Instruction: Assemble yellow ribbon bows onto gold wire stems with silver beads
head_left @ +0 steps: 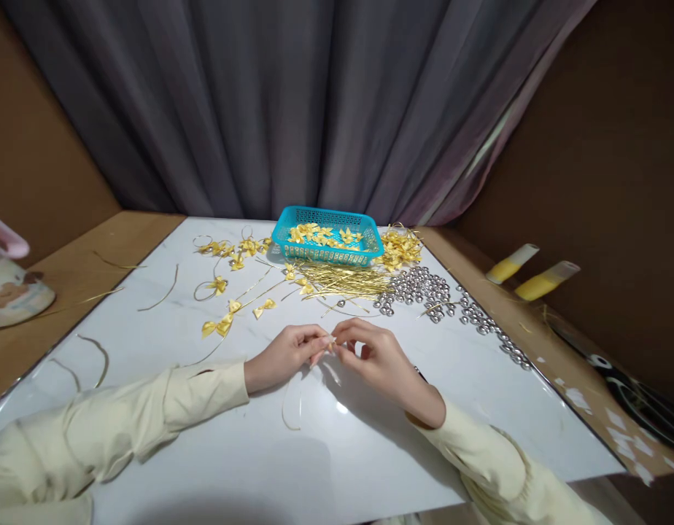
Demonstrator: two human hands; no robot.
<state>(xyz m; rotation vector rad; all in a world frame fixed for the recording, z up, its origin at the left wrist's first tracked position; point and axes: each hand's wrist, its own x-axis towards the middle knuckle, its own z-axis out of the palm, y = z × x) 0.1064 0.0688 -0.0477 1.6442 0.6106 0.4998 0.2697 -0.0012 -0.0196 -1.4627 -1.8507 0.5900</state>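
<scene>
Both hands meet at worktop centre: left hand (285, 356) & right hand (376, 359) each w/ fingertips pinched shut on one small gold ribbon piece (330, 341) held between them, just above the white worktop (260, 452). A loose ribbon loop (291, 405) lies below the left hand. Beyond: gold bows (222, 322), bundle of gold wires (342, 281), silver beads (424, 290), then a teal basket (329, 235) w/ more bows inside.
</scene>
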